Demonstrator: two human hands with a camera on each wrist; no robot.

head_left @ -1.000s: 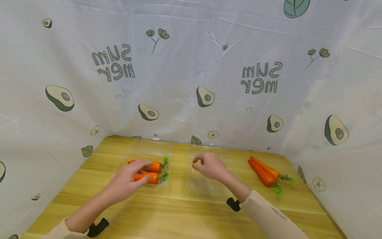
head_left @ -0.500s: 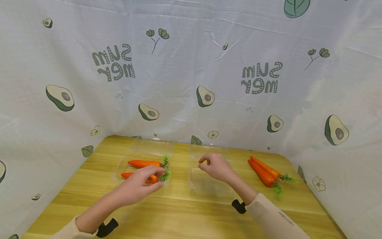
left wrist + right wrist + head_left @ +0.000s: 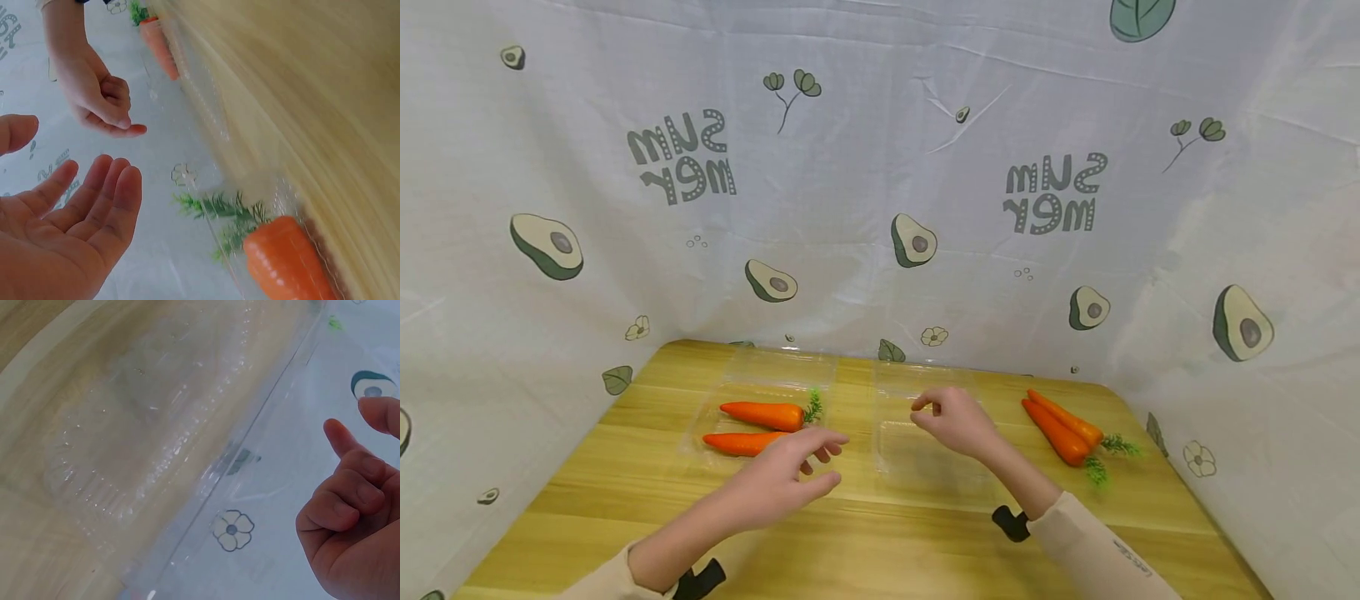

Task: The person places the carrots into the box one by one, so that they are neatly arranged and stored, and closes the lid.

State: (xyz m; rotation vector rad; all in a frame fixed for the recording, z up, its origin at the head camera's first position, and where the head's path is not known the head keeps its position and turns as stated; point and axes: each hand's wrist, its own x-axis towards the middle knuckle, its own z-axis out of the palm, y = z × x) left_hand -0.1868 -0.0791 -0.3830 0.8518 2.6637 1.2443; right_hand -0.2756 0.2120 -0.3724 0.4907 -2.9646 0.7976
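Note:
My left hand (image 3: 786,479) hovers in front of the left clear plastic box (image 3: 778,365), fingers spread and holding nothing. Two orange carrots with green tops lie in that box: a rear carrot (image 3: 763,414) and a front carrot (image 3: 737,443), whose top end is hidden behind the hand. My right hand (image 3: 957,421) is raised over the right clear plastic box (image 3: 898,454). In the right wrist view, its thumb and index finger stand apart and the other fingers are loosely curled around nothing. No carrot shows inside the right box (image 3: 156,419).
Two more carrots (image 3: 1056,433) lie together on the wooden table (image 3: 865,550) to the right of the right box. Both boxes have their lids folded back towards the printed curtain (image 3: 850,317), which encloses the table's back and sides.
My left hand has withdrawn from over the carrots, moving right and towards me, which uncovers the rear carrot. The right hand has drifted right above its box. The carrots stay put.

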